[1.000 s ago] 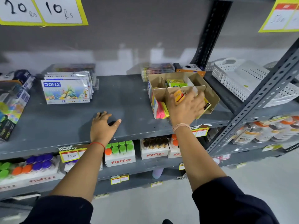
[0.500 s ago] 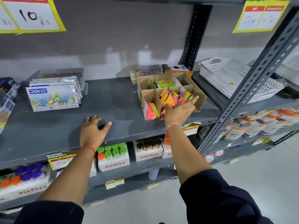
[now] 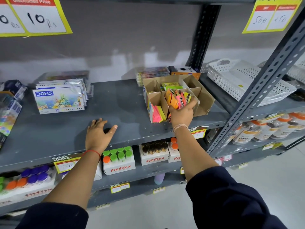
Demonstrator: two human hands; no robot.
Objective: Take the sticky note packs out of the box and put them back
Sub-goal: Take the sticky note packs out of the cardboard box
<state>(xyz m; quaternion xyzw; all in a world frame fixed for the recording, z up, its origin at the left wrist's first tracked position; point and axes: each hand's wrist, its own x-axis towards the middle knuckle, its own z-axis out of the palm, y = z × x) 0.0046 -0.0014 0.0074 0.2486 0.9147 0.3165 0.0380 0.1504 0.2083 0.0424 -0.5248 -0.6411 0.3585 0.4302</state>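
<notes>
A brown cardboard box (image 3: pixel 204 96) with divided compartments stands on the grey shelf (image 3: pixel 118 113), right of centre. My right hand (image 3: pixel 181 113) is closed around a bunch of sticky note packs (image 3: pixel 177 99), orange, pink and yellow, held at the box's front middle compartment. Pink and yellow packs (image 3: pixel 157 113) stand in the front left compartment, and green packs (image 3: pixel 171 85) lie in a back one. My left hand (image 3: pixel 99 134) rests flat on the shelf with fingers spread, well left of the box, holding nothing.
DOMS crayon boxes (image 3: pixel 59 100) are stacked at the shelf's left. White perforated baskets (image 3: pixel 239 80) sit right of the box behind a slanted grey upright (image 3: pixel 257 90). Small packets (image 3: pixel 153 74) lie behind the box. Fitfizz cartons (image 3: pixel 118 161) fill the shelf below.
My right hand has gone from lying over the box to closing around a bunch of packs and drawing them up at the front. My left hand has stayed on the shelf.
</notes>
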